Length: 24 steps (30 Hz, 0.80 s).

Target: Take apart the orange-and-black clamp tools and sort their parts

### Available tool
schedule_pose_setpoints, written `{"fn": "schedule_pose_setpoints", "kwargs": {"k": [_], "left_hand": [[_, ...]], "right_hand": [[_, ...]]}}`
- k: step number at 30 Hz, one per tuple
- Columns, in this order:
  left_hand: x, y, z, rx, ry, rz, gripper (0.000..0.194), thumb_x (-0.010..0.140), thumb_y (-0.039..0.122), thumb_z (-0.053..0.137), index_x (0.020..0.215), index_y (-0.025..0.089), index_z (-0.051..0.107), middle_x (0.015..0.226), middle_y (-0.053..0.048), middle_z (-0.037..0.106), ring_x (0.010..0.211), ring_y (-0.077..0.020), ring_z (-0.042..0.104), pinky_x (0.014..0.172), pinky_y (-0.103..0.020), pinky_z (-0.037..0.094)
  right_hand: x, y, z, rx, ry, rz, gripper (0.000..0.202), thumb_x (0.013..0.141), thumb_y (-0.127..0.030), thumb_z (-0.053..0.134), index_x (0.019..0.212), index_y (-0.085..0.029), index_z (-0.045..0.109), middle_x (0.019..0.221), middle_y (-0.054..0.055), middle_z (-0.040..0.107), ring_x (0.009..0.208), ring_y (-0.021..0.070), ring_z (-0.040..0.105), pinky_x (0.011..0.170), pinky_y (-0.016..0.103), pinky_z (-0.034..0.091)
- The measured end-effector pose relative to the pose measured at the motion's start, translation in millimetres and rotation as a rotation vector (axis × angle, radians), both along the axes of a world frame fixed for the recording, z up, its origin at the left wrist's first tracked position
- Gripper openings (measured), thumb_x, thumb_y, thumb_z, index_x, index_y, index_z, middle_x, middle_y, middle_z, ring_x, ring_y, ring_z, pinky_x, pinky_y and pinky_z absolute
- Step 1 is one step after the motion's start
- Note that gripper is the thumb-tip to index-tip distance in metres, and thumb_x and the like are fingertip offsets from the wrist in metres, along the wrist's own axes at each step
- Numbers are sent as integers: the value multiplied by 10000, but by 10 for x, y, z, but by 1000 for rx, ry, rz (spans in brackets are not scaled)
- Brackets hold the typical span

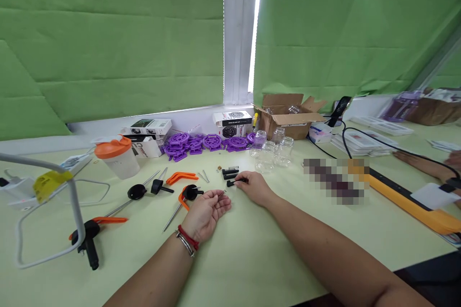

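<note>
My left hand [207, 213] is turned palm up, its thumb and forefinger closed on a small metal coil spring [222, 194]. My right hand [256, 188] pinches a short black plastic part [232, 183] against the table. Just beyond it lie more black cylindrical parts [229, 171], another coil spring [234, 167] and some tiny brass-coloured bits [219, 169]. Close to my left wrist are an orange trigger lever [183, 199] and a black pump head [192, 192] with a thin metal rod. A second orange lever [182, 177] rests farther back beside thin metal pins [203, 176].
Purple plastic parts [212, 142] and glass jars [268, 153] line the back, near an open cardboard box [288, 122]. An orange-lidded plastic bottle [117, 158] stands left, behind a grey bent frame [77, 211]. Another person's hand [416, 163] and a yellow-black paper cutter [406, 196] are right.
</note>
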State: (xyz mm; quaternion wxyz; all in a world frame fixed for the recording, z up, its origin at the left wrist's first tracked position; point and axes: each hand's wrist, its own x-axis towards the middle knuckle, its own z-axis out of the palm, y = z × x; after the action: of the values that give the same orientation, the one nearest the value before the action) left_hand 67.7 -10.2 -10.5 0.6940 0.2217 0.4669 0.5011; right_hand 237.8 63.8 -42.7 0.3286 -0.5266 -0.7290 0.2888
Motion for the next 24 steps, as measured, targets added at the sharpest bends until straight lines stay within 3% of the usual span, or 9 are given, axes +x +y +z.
{"fn": "schedule_pose_setpoints", "kwargs": {"k": [5,10,16,24], "left_hand": [[3,-4,2,13,-1,-10,158,874,36,393,847,106,532,760,-117,649,673,-149,671,740,-313,558],[5,-5,4,4,-18,-5,156,893,70,382,844,109,525,783,-131,659,728,-173,685,774,-334,553],[-13,19,-47,47,-54,-57,171,885,54,385,853,108,543,815,-132,675,734,-172,687,801,-345,545],[-19,31,-105,55,-59,-62,159,883,54,390,851,107,536,808,-119,675,725,-172,686,808,-357,543]], "right_hand": [[-103,26,-15,162,-175,10,134,757,-258,641,869,-223,706,895,23,649,866,173,570,771,282,424],[-106,-31,45,261,-199,-39,147,783,-257,632,892,-197,710,909,50,624,890,176,553,797,286,417],[-183,-252,169,200,-124,218,183,860,-266,528,920,-219,694,858,23,641,792,135,570,724,244,421],[-259,-375,287,267,-148,263,196,820,-95,513,887,-194,668,871,20,629,814,130,567,733,228,419]]}}
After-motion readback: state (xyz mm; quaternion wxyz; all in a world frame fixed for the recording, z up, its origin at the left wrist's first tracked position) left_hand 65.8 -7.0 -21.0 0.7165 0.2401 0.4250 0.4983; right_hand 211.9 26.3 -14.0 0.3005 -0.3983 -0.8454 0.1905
